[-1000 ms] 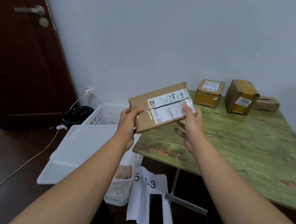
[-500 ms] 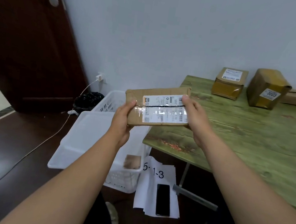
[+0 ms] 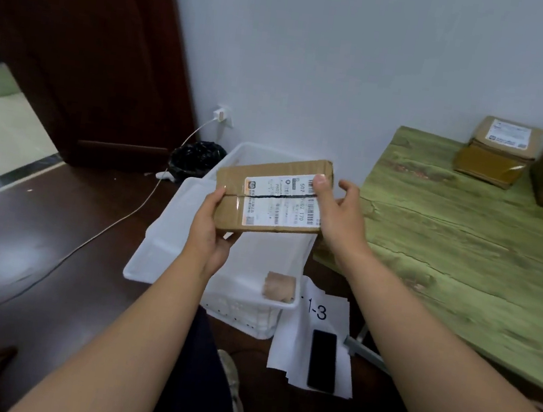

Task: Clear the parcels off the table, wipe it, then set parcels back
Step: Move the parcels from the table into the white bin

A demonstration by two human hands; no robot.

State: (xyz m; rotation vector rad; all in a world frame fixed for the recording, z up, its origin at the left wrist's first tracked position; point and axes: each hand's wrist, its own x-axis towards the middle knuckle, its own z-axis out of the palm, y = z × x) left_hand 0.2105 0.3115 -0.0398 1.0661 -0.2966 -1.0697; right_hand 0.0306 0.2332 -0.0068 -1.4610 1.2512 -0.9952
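Green wood table (image 3: 464, 252) stands by the wall, two parcels (image 3: 498, 149) left at its far edge. White bin (image 3: 168, 247) sits on the floor beside it. Half a second ago the box (image 3: 273, 195) hung near the table's corner; now it has swung left, out over the bin. Left hand (image 3: 211, 232) grips its near end, right hand (image 3: 334, 214) its label end.
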